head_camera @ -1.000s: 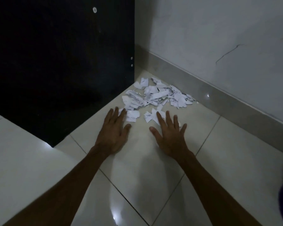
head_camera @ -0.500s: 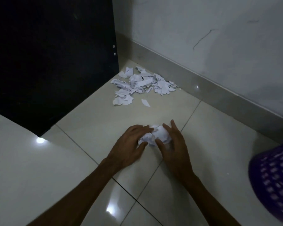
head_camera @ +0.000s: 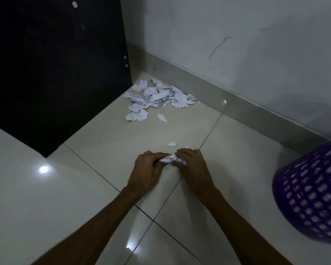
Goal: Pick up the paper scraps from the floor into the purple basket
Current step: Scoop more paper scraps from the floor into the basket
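Black panel (head_camera: 55,73): upright at far left, dark face with small pale dots, lower edge on the floor, right edge at the wall corner.
Floor (head_camera: 46,207): glossy pale tiles with dark grout lines, bright light spots reflected at left and near the bottom centre.
Scrap pile (head_camera: 157,98): loose white torn paper heaped in the corner between black panel and skirting, lying on the floor, well beyond the hands.
Stray strip (head_camera: 161,118): single white piece, flat on the tile just in front of the pile, apart from it.
Small scrap (head_camera: 172,144): alone on the tile, just beyond the fingertips, not touched.
Left hand (head_camera: 147,173): palm down, low over the floor, fingers curled inward onto the bunch from its left side.
Paper bunch (head_camera: 170,159): crumpled white scraps gathered between both hands, pressed from either side; lifted or touching the tile, cannot tell.
Right hand (head_camera: 193,167): palm down, fingers curled over the bunch's right side, thumb tucked beneath.
Wall (head_camera: 237,44): pale, with a thin dark crack, grey skirting along its base.
Purple basket (head_camera: 311,197): perforated plastic, at far right edge, partly out of view, near the right hand but apart from it; inside not visible.
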